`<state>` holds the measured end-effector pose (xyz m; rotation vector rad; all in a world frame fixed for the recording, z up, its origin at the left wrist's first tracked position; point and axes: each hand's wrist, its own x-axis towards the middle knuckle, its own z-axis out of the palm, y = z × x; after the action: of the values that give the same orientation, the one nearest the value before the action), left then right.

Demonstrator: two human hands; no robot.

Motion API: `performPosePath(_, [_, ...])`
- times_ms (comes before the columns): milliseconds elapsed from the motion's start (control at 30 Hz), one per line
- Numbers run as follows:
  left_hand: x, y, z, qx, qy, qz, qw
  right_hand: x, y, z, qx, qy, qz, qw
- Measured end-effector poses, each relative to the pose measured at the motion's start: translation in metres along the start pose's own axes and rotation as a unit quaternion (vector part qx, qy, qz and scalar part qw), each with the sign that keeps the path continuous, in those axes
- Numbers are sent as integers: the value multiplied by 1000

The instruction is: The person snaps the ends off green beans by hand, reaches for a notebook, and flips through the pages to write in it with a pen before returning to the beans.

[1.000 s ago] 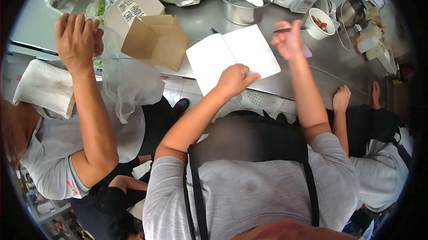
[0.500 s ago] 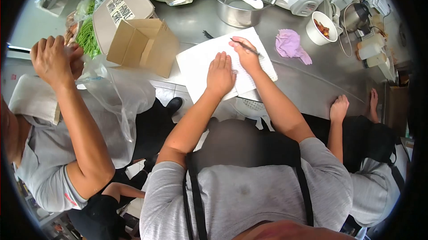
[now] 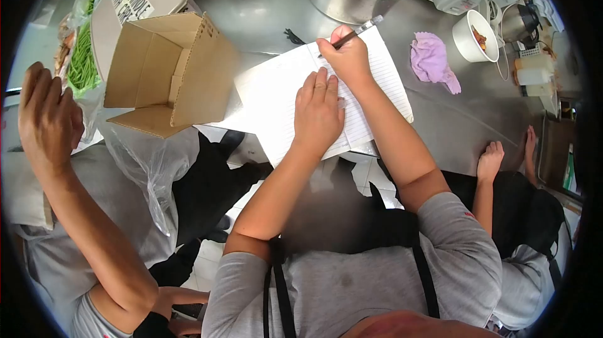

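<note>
A lined notebook point(image 3: 386, 80) lies spread on the steel counter in front of me. My left hand point(image 3: 318, 112) rests flat on its pages, fingers stretched out and close together. A small clear thing, too small to name, shows at that hand's right edge. Just above it, my right hand point(image 3: 347, 58) grips a dark pen point(image 3: 347, 38) with a clear end. The pen slants up to the right, its tip at the upper part of the page. To the right of the notebook is a crumpled purple cloth point(image 3: 433, 61).
An open cardboard box point(image 3: 210, 77) stands left of the notebook, near a lidded bin point(image 3: 135, 2) and green vegetables point(image 3: 81, 61). Behind are a steel pot point(image 3: 342, 2) with white spoons and a white bowl point(image 3: 468, 39) of food. Co-workers' hands point(image 3: 47, 121) point(image 3: 490, 161) flank me.
The pen has swung from slanting down right to slanting up right in my right hand. The view has shifted. At left, the co-worker's hand is lower and further left.
</note>
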<state>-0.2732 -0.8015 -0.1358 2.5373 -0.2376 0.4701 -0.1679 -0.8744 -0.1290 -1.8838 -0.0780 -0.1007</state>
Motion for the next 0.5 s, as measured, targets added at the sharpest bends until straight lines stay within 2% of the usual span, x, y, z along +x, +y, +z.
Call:
performPosePath(67, [0,-1,0,-5,-1,-1,1000,-1,3,-1,-39,8,-27,999])
performPosePath(167, [1,-1,0,-14,0,-1,1000,-2,3,1,-23,12,-25,999])
performPosePath(500, [2,-1,0,-24,-10,-6,1000,-5,1,4,-90,-17,-20,996])
